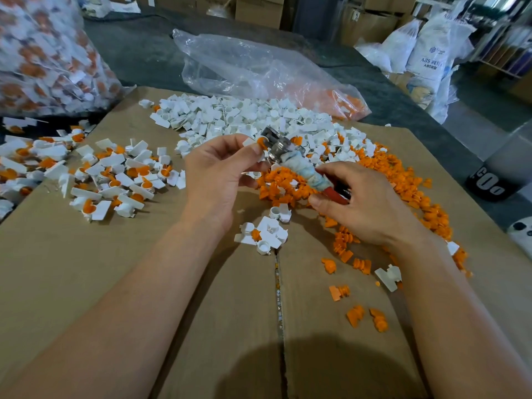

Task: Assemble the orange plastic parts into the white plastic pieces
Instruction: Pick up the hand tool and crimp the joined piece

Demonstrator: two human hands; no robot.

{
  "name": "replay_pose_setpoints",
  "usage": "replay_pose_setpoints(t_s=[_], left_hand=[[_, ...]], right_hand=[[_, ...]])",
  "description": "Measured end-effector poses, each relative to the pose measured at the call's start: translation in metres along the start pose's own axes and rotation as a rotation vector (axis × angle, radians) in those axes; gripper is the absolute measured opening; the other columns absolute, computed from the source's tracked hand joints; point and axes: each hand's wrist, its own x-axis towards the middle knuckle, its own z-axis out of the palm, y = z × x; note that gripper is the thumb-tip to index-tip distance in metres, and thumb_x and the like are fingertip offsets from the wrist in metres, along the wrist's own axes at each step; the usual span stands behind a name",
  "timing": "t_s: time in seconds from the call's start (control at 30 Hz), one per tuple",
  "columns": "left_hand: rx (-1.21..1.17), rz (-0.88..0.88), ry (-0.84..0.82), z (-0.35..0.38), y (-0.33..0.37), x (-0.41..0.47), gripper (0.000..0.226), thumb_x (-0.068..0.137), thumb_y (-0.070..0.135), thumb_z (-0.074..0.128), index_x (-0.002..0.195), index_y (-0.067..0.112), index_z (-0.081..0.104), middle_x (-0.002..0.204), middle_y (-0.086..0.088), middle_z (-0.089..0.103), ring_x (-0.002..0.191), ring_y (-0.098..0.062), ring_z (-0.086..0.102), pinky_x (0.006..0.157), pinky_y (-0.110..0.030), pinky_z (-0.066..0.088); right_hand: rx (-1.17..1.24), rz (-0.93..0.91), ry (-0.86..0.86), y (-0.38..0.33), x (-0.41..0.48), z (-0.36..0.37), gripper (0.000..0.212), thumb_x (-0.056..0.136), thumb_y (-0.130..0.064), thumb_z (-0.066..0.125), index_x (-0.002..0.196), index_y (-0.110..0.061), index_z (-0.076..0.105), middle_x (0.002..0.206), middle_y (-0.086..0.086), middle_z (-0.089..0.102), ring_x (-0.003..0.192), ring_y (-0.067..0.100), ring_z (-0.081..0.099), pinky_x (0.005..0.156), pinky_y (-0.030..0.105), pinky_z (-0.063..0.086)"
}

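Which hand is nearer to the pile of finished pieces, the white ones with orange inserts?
Left. The left hand is just right of the finished pile, holding a piece. The right hand is farther right, gripping a tool.

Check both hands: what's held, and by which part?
Left hand: a white piece with an orange part, pinched at its edge by thumb and fingers. Right hand: a metal-headed tool, gripped at its red handle end.
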Motion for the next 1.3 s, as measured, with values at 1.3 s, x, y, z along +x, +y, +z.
replay_pose_setpoints(t_s=[1.3], left_hand=[[-0.021,-0.015,0.031,-0.001,-0.007,0.005,0.024,0.081,-0.013,0.057,0.067,0.007,0.055,0.05,0.003,0.058,0.046,-0.011,0.059,0.048,-0.019,0.048]], right_hand=[[0.188,0.07,-0.073,-0.009,-0.003,0.016,0.015,0.083,-0.029,0.064,0.093,-0.018,0.064,0.072,-0.003,0.057,0.066,0.014,0.051,0.056,0.024,0.036]])
